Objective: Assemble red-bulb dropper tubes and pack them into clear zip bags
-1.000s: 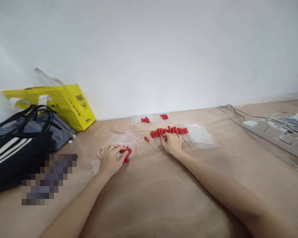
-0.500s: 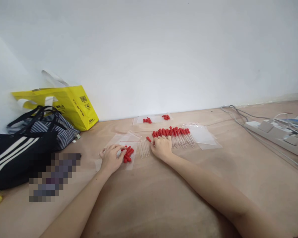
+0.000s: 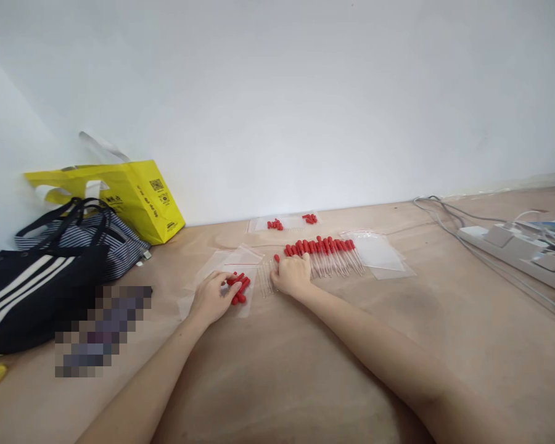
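Note:
My left hand [image 3: 213,298] rests over a clear plastic bag [image 3: 244,311], thumb and forefinger closed around a red rubber bulb at the edge of a loose pile of red rubber bulbs [image 3: 242,290]. My right hand [image 3: 293,272] is curled, its fingertips down on a thin glass dropper tube. Bare glass tubes [image 3: 263,280] lie side by side just left of it. One red bulb [image 3: 276,258] shows past its knuckles; the fingers hide what joins it. To the right lies a row of glass droppers [image 3: 326,259] with red bulbs fitted.
Flat clear zip bags [image 3: 382,256] lie right of the row. Farther back, another bag [image 3: 258,225] carries red bulbs [image 3: 309,218]. A power strip [image 3: 513,250] with cables is at right. A yellow bag [image 3: 161,213] and a black bag [image 3: 41,296] stand at left.
My right hand has shifted left, onto the glass tubes, covering part of the red bulb by its fingers. The left thumb and forefinger have closed in on the pile's edge.

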`<move>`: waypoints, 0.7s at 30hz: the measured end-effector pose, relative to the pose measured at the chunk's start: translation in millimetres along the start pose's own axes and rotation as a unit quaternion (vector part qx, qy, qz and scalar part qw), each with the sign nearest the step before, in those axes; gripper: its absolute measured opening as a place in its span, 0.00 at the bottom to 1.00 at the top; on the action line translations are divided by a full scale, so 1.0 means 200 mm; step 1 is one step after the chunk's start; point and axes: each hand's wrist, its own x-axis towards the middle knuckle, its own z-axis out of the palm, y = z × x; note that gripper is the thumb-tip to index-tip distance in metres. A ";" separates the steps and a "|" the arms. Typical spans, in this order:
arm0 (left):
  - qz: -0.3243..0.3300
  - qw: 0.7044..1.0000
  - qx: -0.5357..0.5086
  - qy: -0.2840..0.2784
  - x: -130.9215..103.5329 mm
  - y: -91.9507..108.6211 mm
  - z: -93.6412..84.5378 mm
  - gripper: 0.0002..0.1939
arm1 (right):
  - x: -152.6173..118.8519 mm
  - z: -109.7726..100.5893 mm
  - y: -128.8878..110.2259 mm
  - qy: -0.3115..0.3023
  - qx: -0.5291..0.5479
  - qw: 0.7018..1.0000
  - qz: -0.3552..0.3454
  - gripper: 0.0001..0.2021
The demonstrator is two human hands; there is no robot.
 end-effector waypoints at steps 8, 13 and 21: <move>0.043 0.998 -0.017 -0.041 -0.01 0.02 0.05 0.31 | -0.01 -0.01 0.01 -0.001 0.009 0.999 0.034 0.12; 0.103 0.991 -0.047 -0.078 0.02 0.06 0.08 0.28 | -0.12 -0.03 0.12 0.077 0.058 0.995 0.016 0.12; 0.131 0.986 -0.070 -0.073 0.08 0.14 0.13 0.31 | -0.36 -0.08 0.44 0.124 0.090 0.987 -0.048 0.13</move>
